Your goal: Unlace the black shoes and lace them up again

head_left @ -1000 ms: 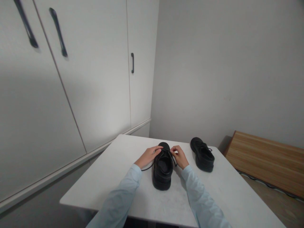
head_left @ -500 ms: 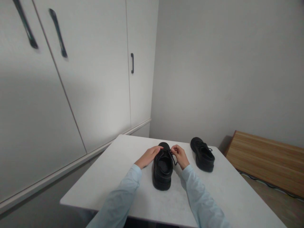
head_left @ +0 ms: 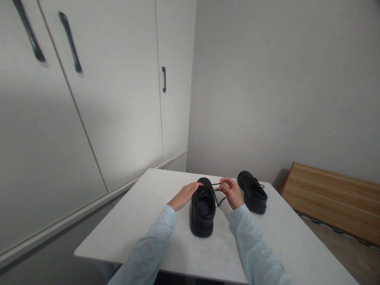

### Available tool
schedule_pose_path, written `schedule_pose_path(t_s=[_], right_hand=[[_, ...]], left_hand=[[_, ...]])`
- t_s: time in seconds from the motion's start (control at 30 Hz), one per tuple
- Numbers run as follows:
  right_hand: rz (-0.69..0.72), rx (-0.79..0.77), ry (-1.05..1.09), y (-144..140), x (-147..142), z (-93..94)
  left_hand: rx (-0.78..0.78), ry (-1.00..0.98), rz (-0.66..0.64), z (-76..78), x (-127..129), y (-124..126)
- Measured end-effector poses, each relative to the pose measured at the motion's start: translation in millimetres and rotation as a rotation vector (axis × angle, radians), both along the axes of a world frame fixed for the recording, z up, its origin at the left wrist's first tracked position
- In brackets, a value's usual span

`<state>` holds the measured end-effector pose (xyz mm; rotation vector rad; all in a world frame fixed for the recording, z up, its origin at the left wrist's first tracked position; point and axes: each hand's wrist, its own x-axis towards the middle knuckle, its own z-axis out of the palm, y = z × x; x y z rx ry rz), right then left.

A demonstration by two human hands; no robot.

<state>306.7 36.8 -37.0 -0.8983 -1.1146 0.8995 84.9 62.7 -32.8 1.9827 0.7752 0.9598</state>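
Note:
A black lace-up shoe (head_left: 202, 213) stands upright on the white table (head_left: 142, 237), its heel towards me and its toe pointing away. My left hand (head_left: 184, 195) lies against the shoe's left side, fingertips over the lacing near the toe, gripping it; some fingers are hidden behind the shoe. To the right of the shoe, my right hand (head_left: 231, 192) pinches the black shoelace (head_left: 216, 184), which is drawn out sideways in strands. A loose length of lace hangs below that hand beside the shoe.
A second black shoe (head_left: 254, 194) stands at the table's back right, close beyond my right hand. White cupboard doors (head_left: 127, 103) with dark handles rise on the left. A wood-grain panel (head_left: 332, 198) lies to the right, against the grey wall (head_left: 282, 87).
My right hand has moved away from the shoe to the right, drawing the lace out longer. My left hand has stayed on the shoe.

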Motion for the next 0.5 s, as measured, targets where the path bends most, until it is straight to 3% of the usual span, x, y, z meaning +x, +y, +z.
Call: schedule_pose_path(t_s=[0.33,0.5], right_hand=[[-0.161,0.070,-0.713,5.3,14.3,-4.0],[-0.133,0.066,-0.847,4.2,14.3,-6.1]], left_hand=[[0.007,-0.003,0.005,-2.6,-0.9,1.9],[0.010,-0.008,-0.001,-2.8,-0.3,1.4]])
